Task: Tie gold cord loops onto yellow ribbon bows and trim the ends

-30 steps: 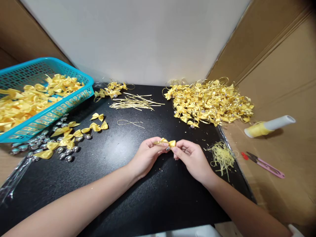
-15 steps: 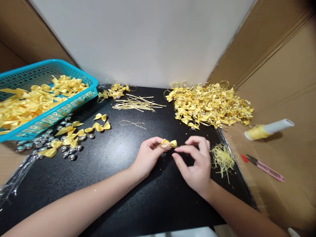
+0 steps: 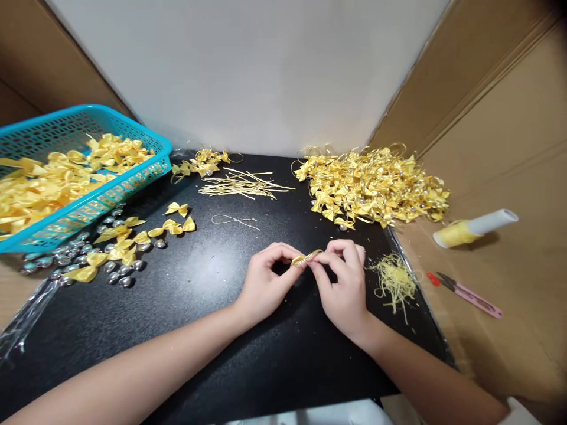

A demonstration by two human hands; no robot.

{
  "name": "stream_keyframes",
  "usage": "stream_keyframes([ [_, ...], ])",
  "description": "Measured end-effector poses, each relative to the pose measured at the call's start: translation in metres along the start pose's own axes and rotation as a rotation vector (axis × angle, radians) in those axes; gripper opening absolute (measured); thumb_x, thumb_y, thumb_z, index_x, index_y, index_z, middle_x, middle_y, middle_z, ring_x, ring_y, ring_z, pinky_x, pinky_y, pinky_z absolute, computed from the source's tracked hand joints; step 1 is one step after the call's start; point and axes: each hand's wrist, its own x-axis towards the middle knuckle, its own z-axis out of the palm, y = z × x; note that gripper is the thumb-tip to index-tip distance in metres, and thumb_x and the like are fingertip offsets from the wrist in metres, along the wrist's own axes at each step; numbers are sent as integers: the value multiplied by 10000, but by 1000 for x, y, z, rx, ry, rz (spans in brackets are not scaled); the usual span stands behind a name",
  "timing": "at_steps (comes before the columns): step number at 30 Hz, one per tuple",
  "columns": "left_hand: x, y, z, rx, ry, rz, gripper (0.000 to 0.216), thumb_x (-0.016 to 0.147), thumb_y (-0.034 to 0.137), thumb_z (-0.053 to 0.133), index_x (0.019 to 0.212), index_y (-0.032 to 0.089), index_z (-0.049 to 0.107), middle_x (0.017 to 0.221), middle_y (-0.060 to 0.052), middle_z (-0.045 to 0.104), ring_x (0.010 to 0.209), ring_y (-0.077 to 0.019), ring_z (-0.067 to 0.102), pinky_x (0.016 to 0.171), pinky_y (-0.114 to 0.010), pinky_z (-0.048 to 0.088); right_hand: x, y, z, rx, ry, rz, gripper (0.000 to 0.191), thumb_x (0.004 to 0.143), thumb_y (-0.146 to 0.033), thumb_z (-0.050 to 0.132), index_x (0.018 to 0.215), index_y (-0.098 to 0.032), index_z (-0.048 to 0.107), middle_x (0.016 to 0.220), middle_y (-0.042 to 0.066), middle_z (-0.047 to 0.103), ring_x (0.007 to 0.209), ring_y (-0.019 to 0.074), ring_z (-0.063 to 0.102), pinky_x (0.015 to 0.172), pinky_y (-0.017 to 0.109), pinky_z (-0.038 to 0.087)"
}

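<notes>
A small yellow ribbon bow is pinched between both my hands just above the black mat. My left hand grips its left end with thumb and fingertips. My right hand pinches its right end, fingers curled close. A single gold thread loop lies on the mat beyond my hands. Whether a bead is on the held bow is hidden by my fingers.
A blue basket of yellow bows sits tilted at the left, with loose bows and silver beads below it. Cut gold threads lie at the back, a large bow pile back right. Thread scraps, a spool and snips are at the right.
My right hand let go of the bow, opened beside it, then closed on its right end again. The bow now looks turned edge-on. My left hand kept its hold.
</notes>
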Motion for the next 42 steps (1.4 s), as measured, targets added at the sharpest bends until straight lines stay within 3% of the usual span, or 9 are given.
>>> stream_keyframes([
  [3, 4, 1, -2, 18, 4, -35, 123, 782, 289, 710, 759, 168, 723, 868, -68, 724, 867, -202, 640, 814, -322, 467, 1, 1, -6, 48, 45, -84, 128, 874, -111, 607, 850, -224, 663, 879, 28, 522, 876, 181, 513, 800, 359, 420],
  [7, 12, 3, -4, -128, 1, -158, 173, 760, 323, 725, 783, 152, 725, 928, -85, 740, 866, -206, 649, 814, -325, 476, 5, 3, -15, 231, 70, -134, 151, 873, -88, 581, 860, -233, 622, 973, 37, 589, 979, 202, 544, 879, 402, 440],
  [13, 19, 5, -6, -254, 72, -300, 193, 675, 320, 772, 732, 146, 713, 772, -43, 737, 716, -151, 631, 723, -268, 472, 13, 6, -22, 642, 115, -60, 177, 930, -83, 492, 949, -228, 594, 968, 43, 727, 1015, 222, 652, 910, 454, 493],
  [18, 23, 7, -8, -293, 83, -346, 136, 633, 261, 772, 662, 155, 692, 665, -10, 701, 623, -121, 597, 649, -243, 455, 17, 8, -26, 610, 271, -19, 106, 943, -133, 522, 928, -216, 586, 756, -3, 691, 704, 131, 645, 606, 259, 517],
  [21, 25, 7, -8, -285, 96, -367, 112, 630, 239, 764, 650, 156, 691, 637, -1, 688, 602, -110, 584, 635, -232, 443, 19, 8, -30, 674, 255, 59, 77, 945, -153, 529, 922, -214, 570, 740, -16, 658, 610, 109, 621, 461, 206, 455],
  [27, 27, 8, -8, -266, 101, -410, 136, 636, 265, 772, 643, 154, 694, 657, -11, 706, 619, -111, 594, 630, -224, 433, 29, 10, -43, 738, 302, 51, 28, 936, -210, 569, 917, -216, 549, 730, -37, 614, 615, 122, 671, 447, 212, 518],
  [33, 26, 7, -7, -294, 87, -406, 107, 638, 226, 765, 645, 153, 686, 665, -8, 708, 628, -108, 602, 650, -226, 435, 34, 14, -46, 729, 373, 28, 41, 915, -158, 598, 910, -195, 584, 713, -45, 622, 589, 98, 660, 602, 264, 605],
  [37, 25, 5, -8, -270, 78, -384, 113, 652, 227, 756, 674, 148, 677, 680, -5, 694, 632, -105, 584, 644, -229, 423, 31, 14, -44, 772, 307, 20, 83, 919, -127, 577, 936, -199, 614, 764, -21, 652, 674, 111, 678, 631, 266, 610],
  [42, 24, 5, -9, -230, 26, -338, 154, 703, 273, 726, 732, 155, 632, 707, 1, 656, 651, -110, 562, 641, -235, 416, 22, 7, -37, 799, 111, 120, 160, 900, -72, 572, 920, -211, 648, 857, 5, 676, 798, 120, 683, 672, 253, 606],
])
